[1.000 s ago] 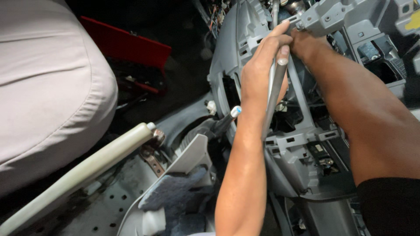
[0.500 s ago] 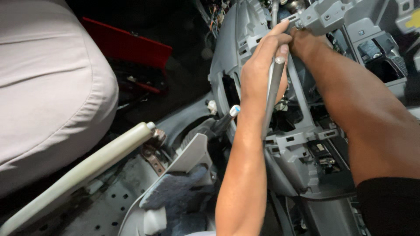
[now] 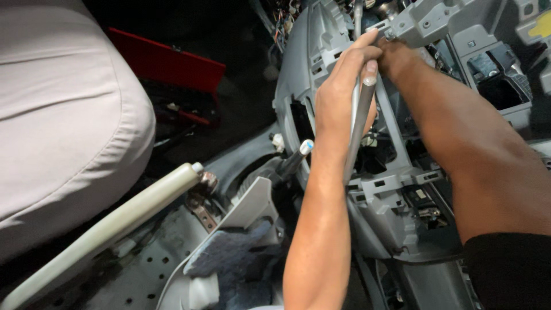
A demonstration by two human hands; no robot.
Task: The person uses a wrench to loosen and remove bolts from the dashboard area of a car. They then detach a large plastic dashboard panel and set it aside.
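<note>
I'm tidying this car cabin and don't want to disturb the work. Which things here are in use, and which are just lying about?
In use:
left hand
grey metal rod
right hand
grey dashboard frame

Lying about:
seat
handbrake lever
red case
dark cloth

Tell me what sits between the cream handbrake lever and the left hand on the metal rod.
In the head view, a pale grey plastic trim panel and a dark lever with a light tip lie between the handbrake lever and the left hand.
</note>
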